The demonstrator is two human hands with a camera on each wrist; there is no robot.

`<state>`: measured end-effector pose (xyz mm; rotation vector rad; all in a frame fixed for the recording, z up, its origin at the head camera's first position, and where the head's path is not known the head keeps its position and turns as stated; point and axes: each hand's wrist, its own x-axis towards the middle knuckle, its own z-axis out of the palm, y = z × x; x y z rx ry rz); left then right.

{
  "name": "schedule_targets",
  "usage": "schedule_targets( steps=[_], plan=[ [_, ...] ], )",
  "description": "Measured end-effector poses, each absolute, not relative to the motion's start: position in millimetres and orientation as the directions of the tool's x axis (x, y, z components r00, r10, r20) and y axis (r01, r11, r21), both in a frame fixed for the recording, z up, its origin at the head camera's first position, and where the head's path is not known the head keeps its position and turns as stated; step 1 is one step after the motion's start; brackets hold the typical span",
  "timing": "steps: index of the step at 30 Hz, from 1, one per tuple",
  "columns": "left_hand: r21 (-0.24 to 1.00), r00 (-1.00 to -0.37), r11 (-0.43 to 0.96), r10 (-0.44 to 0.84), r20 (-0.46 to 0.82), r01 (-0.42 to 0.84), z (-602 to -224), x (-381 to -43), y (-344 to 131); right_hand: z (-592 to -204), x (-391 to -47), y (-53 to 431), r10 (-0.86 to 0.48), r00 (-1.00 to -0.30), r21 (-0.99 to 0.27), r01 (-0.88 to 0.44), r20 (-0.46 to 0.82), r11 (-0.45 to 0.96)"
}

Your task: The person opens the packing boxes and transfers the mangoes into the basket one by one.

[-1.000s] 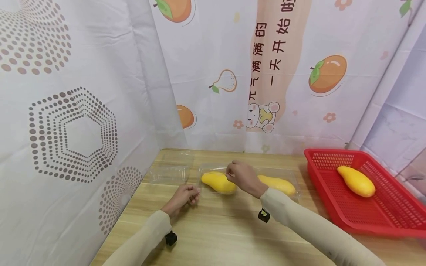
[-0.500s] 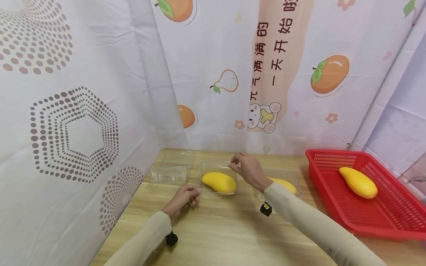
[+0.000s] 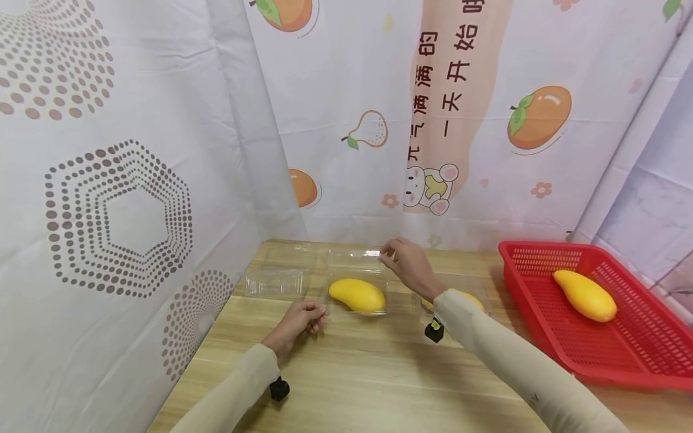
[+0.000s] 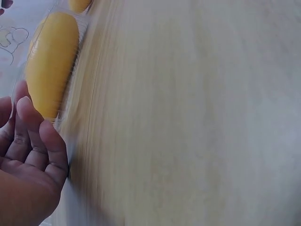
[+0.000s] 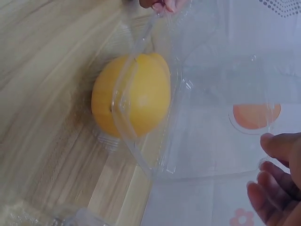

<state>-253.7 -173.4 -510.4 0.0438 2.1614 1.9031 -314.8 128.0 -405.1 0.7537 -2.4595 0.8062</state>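
A yellow mango (image 3: 356, 295) lies in a hinged clear plastic box (image 3: 335, 314) on the table. The box's lid (image 3: 352, 260) stands raised behind the mango. My right hand (image 3: 411, 264) holds the lid's edge at its upper right corner, between thumb and fingers (image 5: 265, 183) in the right wrist view. At the box's front left corner, my left hand (image 3: 299, 323) pinches the rim, its fingers (image 4: 30, 113) curled in the left wrist view. A second mango (image 3: 472, 299) lies in another clear box (image 3: 476, 282), partly hidden by my right forearm.
Left of the boxes sits another clear plastic box (image 3: 277, 282), its lid open. A red basket (image 3: 547, 337) holding one mango (image 3: 585, 295) stands on the right of the wooden table (image 3: 357, 373). Printed curtains (image 3: 335, 180) hang behind and at the left.
My right hand has moved back and upward, and the box's lid has swung up with it. The left hand has stayed at the front left corner.
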Motion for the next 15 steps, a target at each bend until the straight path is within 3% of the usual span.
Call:
schedule_targets(
  steps=[15],
  plan=[
    [0.979, -0.96, 0.142, 0.217, -0.178, -0.149, -513.8, -255.6, -177.8, -405.3, -331.7, 133.9, -0.281, -0.809, -0.485, -0.547, 0.517, 0.682]
  ],
)
